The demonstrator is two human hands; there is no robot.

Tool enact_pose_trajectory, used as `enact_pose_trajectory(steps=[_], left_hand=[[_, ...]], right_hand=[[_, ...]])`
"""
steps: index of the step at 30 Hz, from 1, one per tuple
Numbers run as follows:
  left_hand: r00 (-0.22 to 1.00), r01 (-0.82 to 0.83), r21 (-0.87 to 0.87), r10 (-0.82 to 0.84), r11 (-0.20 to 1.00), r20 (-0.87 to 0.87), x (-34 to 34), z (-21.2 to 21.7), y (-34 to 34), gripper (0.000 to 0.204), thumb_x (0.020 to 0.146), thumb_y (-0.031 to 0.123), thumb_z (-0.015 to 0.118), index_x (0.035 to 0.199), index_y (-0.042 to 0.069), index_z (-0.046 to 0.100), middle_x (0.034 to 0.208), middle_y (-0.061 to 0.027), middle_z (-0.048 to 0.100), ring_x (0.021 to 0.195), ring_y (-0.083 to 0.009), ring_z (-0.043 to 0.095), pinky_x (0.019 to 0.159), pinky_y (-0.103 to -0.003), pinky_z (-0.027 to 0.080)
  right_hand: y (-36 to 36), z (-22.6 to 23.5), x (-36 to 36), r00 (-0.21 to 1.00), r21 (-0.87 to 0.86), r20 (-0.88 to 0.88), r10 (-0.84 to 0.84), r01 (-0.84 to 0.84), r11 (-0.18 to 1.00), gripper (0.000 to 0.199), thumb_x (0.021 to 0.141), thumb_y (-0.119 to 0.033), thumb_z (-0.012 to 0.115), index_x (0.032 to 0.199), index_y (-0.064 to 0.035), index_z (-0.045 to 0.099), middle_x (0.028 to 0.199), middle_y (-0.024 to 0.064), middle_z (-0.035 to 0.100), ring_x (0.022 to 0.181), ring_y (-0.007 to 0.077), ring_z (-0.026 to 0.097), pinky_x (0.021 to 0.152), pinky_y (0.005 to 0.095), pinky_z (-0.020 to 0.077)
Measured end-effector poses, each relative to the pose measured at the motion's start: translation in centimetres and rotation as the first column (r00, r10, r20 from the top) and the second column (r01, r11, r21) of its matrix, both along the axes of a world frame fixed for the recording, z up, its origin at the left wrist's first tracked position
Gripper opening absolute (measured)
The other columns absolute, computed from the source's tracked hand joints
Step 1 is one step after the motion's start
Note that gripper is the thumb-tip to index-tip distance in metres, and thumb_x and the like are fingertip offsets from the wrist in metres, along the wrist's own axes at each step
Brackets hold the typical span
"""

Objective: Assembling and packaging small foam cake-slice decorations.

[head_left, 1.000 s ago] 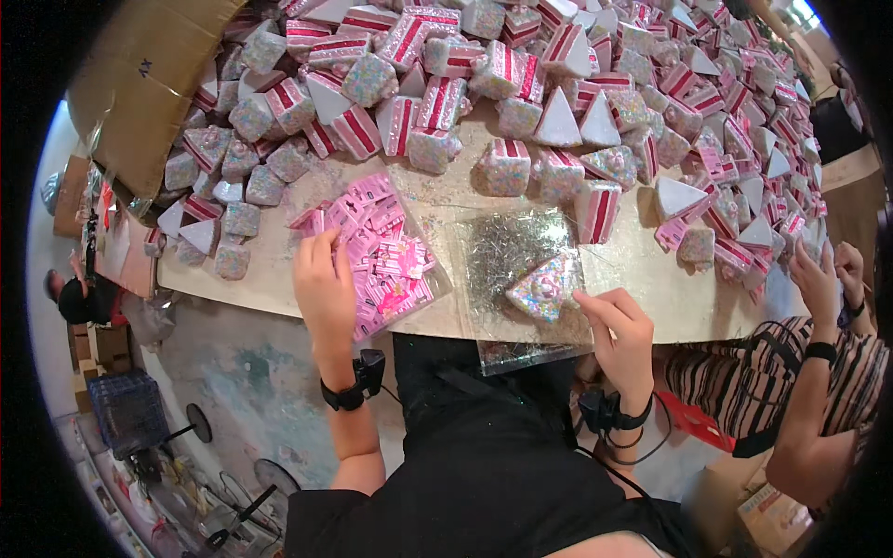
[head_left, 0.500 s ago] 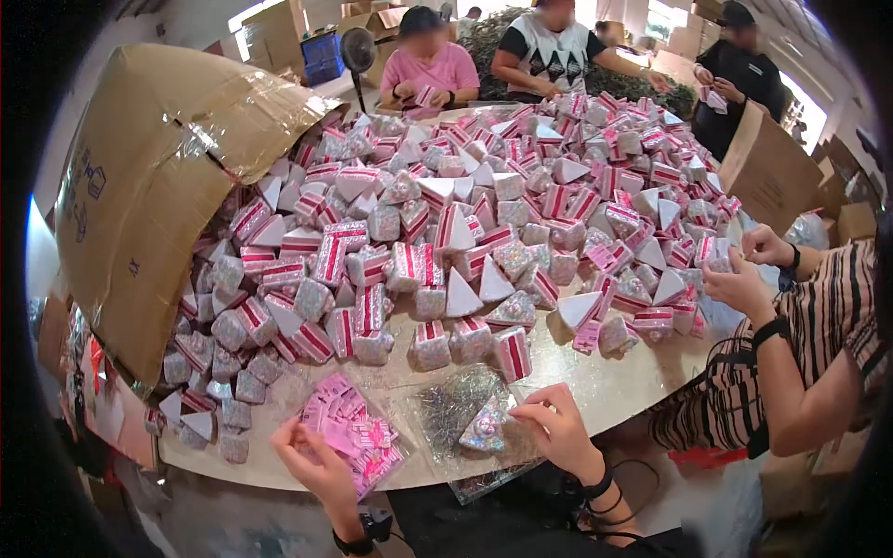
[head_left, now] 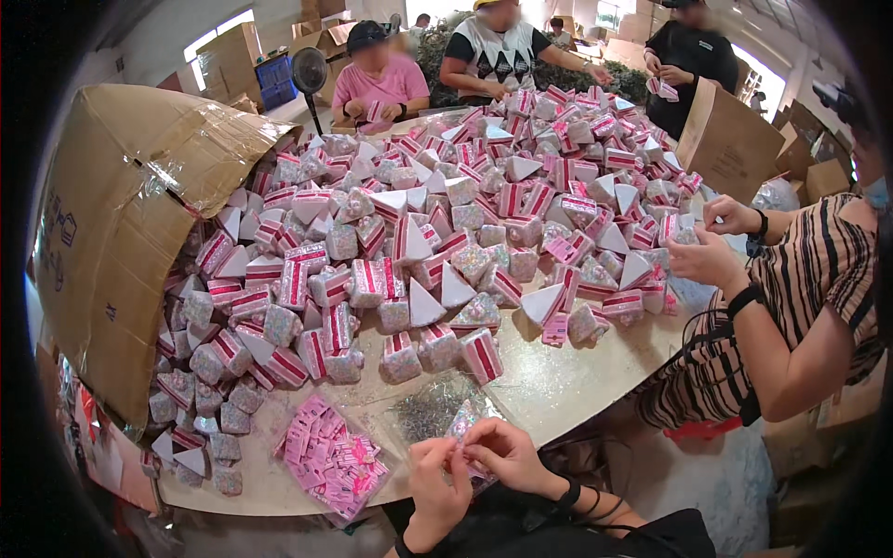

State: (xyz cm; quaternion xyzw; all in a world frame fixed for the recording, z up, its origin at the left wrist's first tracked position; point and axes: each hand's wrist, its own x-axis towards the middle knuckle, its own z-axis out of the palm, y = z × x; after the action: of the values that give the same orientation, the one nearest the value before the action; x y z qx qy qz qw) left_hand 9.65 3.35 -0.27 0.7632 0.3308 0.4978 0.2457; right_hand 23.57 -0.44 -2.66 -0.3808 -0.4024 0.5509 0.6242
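Note:
A triangular glittery cake-slice ornament (head_left: 461,423) lies at the table's near edge, partly hidden behind my fingers. Right beside it, my left hand (head_left: 437,488) and my right hand (head_left: 507,454) meet with fingertips pinched together. Whatever is between the fingertips is too small and covered to make out. Under the ornament is a clear plastic sheet or bag with silvery strands (head_left: 419,406). To the left of my hands, a clear bag of pink printed tags (head_left: 333,456) rests on the table.
A large pile of pink-and-white cake-slice ornaments (head_left: 419,232) covers most of the table (head_left: 567,395). An open cardboard box (head_left: 121,214) tips over the pile's left side. At the right, a person in a striped top (head_left: 809,270) handles an ornament; several others work across the table.
My left hand has moved right, from above the tag bag to meet my right hand. My right hand has shifted inward and down, beside the ornament. The whole view has shifted slightly.

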Motion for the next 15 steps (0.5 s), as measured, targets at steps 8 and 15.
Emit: enact_pose_trajectory(steps=[8, 15], left_hand=[[0.989, 0.141, 0.129, -0.133, 0.982, -0.067, -1.1, -0.6, 0.4, 0.043, 0.081, -0.003, 0.075, 0.116, 0.005, 0.051, 0.091, -0.0098, 0.066, 0.071, -0.0195, 0.063, 0.061, -0.029, 0.051], [0.975, 0.220, 0.345, -0.203, 0.912, -0.084, -2.1, -2.1, 0.5, 0.045, 0.079, 0.004, 0.079, 0.113, 0.009, 0.050, 0.091, -0.0038, 0.070, 0.075, -0.0217, 0.067, 0.063, -0.031, 0.053]], right_hand=[[-0.6, -2.3, 0.3, 0.999, 0.080, -0.001, 0.040, -0.040, 0.996, 0.010, 0.094, -0.002, 0.064, 0.103, -0.0009, 0.059, 0.112, 0.0110, 0.060, 0.112, 0.0200, 0.058, 0.099, 0.0361, 0.0466], [0.0, -2.0, 1.2, 0.942, 0.342, 0.333, 0.032, -0.152, 0.927, 0.014, 0.089, 0.002, 0.067, 0.096, -0.0025, 0.056, 0.121, 0.0139, 0.060, 0.119, 0.0295, 0.057, 0.101, 0.0408, 0.0447]])
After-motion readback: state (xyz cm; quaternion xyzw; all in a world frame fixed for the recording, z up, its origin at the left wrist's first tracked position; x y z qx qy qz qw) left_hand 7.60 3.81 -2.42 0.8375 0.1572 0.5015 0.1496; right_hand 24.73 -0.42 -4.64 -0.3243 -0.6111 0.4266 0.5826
